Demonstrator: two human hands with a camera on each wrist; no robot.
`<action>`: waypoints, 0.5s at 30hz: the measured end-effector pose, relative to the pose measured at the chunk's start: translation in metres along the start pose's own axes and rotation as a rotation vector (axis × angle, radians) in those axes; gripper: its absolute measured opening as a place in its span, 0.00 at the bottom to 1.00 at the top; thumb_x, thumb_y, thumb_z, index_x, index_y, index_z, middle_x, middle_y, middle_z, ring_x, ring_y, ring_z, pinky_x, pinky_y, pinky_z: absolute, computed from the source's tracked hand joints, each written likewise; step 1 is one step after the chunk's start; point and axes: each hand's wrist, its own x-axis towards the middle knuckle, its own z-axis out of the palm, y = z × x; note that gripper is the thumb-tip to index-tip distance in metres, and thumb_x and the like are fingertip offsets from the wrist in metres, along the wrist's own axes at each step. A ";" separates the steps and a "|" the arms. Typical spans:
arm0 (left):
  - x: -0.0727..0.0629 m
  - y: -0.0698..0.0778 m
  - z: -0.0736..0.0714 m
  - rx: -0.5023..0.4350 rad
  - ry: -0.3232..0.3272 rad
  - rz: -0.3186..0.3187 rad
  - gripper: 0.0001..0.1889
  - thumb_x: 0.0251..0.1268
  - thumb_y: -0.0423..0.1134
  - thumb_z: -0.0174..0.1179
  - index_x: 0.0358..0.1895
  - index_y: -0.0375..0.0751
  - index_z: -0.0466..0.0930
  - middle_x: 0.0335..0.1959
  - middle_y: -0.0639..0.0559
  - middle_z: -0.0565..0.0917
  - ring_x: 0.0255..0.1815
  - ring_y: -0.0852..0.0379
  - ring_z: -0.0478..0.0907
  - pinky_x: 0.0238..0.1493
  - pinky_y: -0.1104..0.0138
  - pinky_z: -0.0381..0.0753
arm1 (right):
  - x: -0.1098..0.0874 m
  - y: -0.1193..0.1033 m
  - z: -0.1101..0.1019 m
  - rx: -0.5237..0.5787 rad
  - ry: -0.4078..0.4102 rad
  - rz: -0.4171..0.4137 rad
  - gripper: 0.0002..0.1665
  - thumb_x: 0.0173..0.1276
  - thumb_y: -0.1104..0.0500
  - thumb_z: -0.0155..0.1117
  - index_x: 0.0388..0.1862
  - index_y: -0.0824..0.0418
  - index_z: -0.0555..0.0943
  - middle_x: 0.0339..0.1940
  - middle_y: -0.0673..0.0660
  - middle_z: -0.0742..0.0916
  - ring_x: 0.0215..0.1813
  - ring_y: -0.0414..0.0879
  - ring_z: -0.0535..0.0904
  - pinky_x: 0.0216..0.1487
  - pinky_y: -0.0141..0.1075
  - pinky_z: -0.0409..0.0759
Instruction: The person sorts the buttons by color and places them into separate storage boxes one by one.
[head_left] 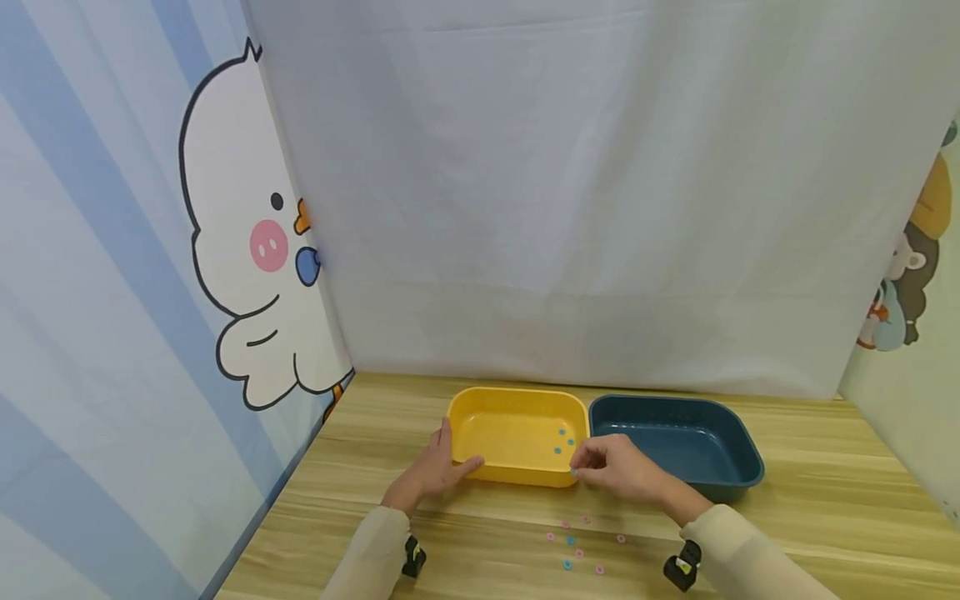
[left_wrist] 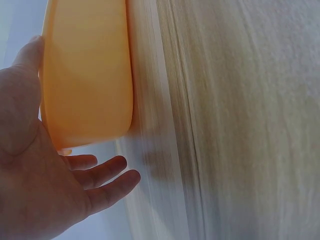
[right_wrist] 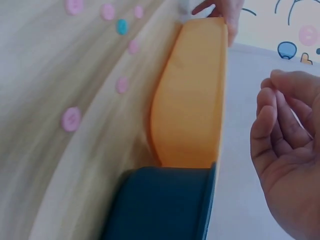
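Yellow tray (head_left: pixel 517 476): on the table (head_left: pixel 817 475), with three blue buttons (head_left: pixel 557 451) inside toward its right end.
Left hand (head_left: pixel 433 468): your grip is wide, touching the yellow tray's left end and near rim.
Right hand (head_left: pixel 621 469): your grip is narrow, pinching a small blue piece (head_left: pixel 574 472) at the yellow tray's near right corner.
Loose buttons: six pink (head_left: pixel 580 553), two blue (head_left: pixel 567 565), before the yellow tray.
Dark blue tray (head_left: pixel 678 450): just right of the yellow tray.

Yellow tray (head_left: pixel 502 437), dark-blue tray (head_left: pixel 686 450)
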 end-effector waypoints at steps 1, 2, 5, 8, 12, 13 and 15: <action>0.000 0.000 0.000 -0.003 0.002 0.002 0.54 0.64 0.62 0.54 0.72 0.26 0.32 0.71 0.25 0.48 0.69 0.32 0.53 0.66 0.47 0.56 | 0.002 -0.001 -0.001 0.000 0.014 0.004 0.05 0.65 0.58 0.65 0.36 0.58 0.82 0.31 0.50 0.84 0.31 0.39 0.77 0.32 0.33 0.76; 0.000 0.001 0.000 -0.006 0.004 0.005 0.54 0.64 0.61 0.54 0.72 0.25 0.32 0.71 0.25 0.48 0.69 0.32 0.53 0.66 0.47 0.56 | 0.004 -0.002 -0.001 0.002 0.029 0.004 0.05 0.65 0.58 0.64 0.36 0.58 0.82 0.31 0.49 0.84 0.32 0.39 0.77 0.32 0.33 0.77; 0.000 0.001 0.001 -0.004 0.007 0.009 0.54 0.64 0.61 0.54 0.72 0.25 0.32 0.70 0.25 0.48 0.69 0.32 0.53 0.66 0.47 0.56 | 0.010 -0.003 -0.003 0.012 0.063 0.013 0.07 0.66 0.58 0.63 0.38 0.60 0.82 0.31 0.48 0.83 0.33 0.42 0.78 0.33 0.33 0.77; 0.000 0.001 0.000 0.005 0.005 0.007 0.55 0.63 0.63 0.54 0.72 0.25 0.33 0.70 0.25 0.49 0.69 0.33 0.54 0.66 0.47 0.56 | 0.015 -0.004 -0.003 0.032 0.086 0.042 0.07 0.67 0.58 0.62 0.39 0.62 0.82 0.31 0.49 0.82 0.34 0.46 0.78 0.34 0.34 0.78; -0.001 0.001 0.000 0.003 0.006 0.008 0.55 0.63 0.63 0.54 0.72 0.25 0.33 0.70 0.25 0.49 0.68 0.32 0.55 0.66 0.47 0.57 | 0.023 -0.005 -0.003 0.035 0.109 0.090 0.06 0.67 0.60 0.62 0.39 0.62 0.82 0.31 0.49 0.82 0.34 0.47 0.78 0.34 0.35 0.78; -0.001 0.001 0.000 0.006 0.004 0.006 0.55 0.63 0.64 0.53 0.72 0.25 0.33 0.70 0.25 0.49 0.69 0.32 0.55 0.66 0.47 0.57 | 0.025 -0.005 -0.003 0.036 0.110 0.097 0.06 0.67 0.61 0.62 0.39 0.62 0.82 0.31 0.49 0.82 0.35 0.47 0.78 0.34 0.35 0.78; -0.001 0.001 0.000 0.000 0.003 0.005 0.55 0.63 0.63 0.54 0.72 0.25 0.32 0.70 0.25 0.49 0.69 0.32 0.54 0.66 0.47 0.57 | 0.029 -0.006 -0.003 0.028 0.108 0.100 0.06 0.67 0.61 0.62 0.39 0.63 0.82 0.31 0.50 0.82 0.34 0.48 0.78 0.34 0.35 0.78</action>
